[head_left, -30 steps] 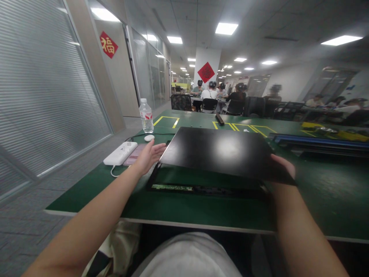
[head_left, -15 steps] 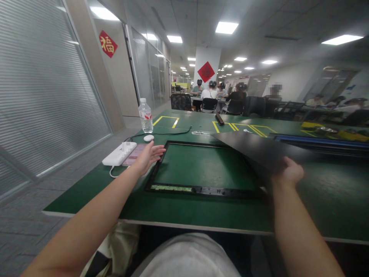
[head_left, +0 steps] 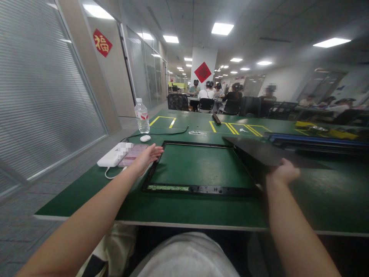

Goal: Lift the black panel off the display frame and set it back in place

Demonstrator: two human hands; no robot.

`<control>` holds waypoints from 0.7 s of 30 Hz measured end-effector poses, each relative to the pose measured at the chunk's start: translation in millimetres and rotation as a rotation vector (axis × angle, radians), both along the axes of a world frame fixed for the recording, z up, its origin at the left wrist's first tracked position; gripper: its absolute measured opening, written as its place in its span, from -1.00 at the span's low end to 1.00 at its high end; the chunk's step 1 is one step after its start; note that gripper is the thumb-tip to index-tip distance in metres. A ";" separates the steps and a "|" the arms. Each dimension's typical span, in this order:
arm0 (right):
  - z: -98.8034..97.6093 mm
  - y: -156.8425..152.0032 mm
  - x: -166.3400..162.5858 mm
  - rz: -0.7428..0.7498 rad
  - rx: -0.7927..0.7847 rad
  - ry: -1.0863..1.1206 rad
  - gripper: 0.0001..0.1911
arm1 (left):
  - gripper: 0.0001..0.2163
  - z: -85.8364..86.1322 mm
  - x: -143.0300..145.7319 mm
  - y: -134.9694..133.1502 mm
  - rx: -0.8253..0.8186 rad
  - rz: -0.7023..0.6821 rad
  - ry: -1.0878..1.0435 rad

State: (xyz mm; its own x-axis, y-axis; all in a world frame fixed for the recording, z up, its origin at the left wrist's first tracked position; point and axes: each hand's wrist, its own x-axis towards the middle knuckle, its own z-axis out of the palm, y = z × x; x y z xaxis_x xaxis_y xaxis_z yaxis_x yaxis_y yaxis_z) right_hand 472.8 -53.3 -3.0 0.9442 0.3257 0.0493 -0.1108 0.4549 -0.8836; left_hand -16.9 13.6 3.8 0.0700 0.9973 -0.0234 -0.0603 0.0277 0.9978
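Right at the near edge of that thin black flat panel, the right hand is pinched on, holding it lifted off the green table and nearly level. From the grip the sheet stretches away to the far left and far right, its long axis running sideways, hanging over the right side of the black rectangular frame lying flat below. Over by the frame's left rail, the left hand has fingers spread, holding nothing, close to a white power strip.
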 end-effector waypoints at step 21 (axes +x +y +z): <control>-30.1 18.6 14.4 0.072 -0.004 0.347 -0.66 | -0.56 0.4 5.6 -2.9 0.047 0.023 0.130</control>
